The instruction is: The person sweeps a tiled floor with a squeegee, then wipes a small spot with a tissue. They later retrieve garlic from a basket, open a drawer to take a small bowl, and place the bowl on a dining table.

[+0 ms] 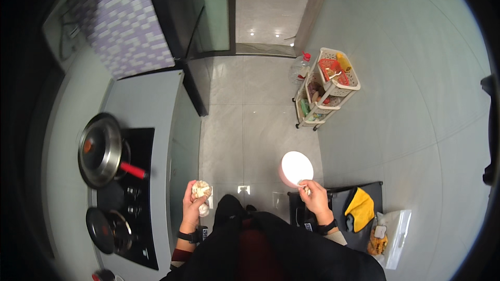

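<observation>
My left hand point(191, 205) is closed around pale garlic bulbs. One bulb point(201, 189) shows above the thumb, and a smaller white one point(204, 209) pokes out below it. To the right, my right hand point(315, 197) grips a bowl point(297, 168) by its near rim. The bowl is white inside and pink outside, and it is tilted so its bright interior faces up at me. A small pale piece point(307, 190), perhaps garlic, shows by the fingers of that hand. Both hands are in the air above the floor, well apart.
At left, a black gas hob point(134, 203) carries a lidded pan point(102, 152) with a red handle and a smaller pot point(105, 230). A tiered cart point(339, 90) stands by the right wall near a plastic bottle point(300, 68). A yellow cloth point(360, 208) lies on a dark surface beside a plastic bag point(396, 234).
</observation>
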Tool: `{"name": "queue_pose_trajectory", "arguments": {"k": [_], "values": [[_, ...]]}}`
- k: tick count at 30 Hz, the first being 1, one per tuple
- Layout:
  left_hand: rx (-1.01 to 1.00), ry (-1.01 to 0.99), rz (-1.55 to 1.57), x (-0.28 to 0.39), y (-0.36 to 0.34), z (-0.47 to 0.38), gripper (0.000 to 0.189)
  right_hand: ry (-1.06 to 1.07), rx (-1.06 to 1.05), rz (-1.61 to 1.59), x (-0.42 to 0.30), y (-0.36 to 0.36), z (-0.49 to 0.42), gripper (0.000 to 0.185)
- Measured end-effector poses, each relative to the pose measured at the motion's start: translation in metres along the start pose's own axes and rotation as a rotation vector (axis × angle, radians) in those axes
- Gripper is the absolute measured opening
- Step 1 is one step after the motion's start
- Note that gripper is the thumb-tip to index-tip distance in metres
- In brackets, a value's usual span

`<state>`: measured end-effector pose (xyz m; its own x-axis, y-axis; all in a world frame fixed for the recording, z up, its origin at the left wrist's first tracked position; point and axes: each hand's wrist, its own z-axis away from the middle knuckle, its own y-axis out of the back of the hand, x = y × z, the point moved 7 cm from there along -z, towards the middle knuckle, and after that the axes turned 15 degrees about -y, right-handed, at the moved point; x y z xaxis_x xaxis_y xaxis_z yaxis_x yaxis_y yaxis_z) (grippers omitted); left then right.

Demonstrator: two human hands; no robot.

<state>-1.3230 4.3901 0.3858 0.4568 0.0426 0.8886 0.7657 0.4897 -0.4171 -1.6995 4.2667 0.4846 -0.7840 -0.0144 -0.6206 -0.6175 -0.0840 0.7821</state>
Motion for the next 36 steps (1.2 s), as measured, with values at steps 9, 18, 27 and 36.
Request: {"name": "queue_pose_trajectory", "arguments": {"k": [9, 18, 27, 36], "values": [[-0.169, 0.023, 0.036, -0.035, -0.102, -0.295, 0.059, -0.128, 0.246, 0.086, -0.030, 0.041, -0.276, 0.017], [-0.499, -0.016, -0.106, 0.029, -0.244, -0.610, 0.061, -0.260, 0.327, 0.048, -0.093, 0.057, -0.489, 0.021], [-0.492, -0.022, -0.160, 0.015, -0.382, -0.845, 0.064, -0.291, 0.364, 0.050, -0.049, 0.101, -0.747, 0.023], [-0.235, -0.082, -0.142, 0.045, -0.425, -1.060, 0.052, -0.076, 0.436, -0.354, -0.141, 0.223, -1.195, 0.017]]}}
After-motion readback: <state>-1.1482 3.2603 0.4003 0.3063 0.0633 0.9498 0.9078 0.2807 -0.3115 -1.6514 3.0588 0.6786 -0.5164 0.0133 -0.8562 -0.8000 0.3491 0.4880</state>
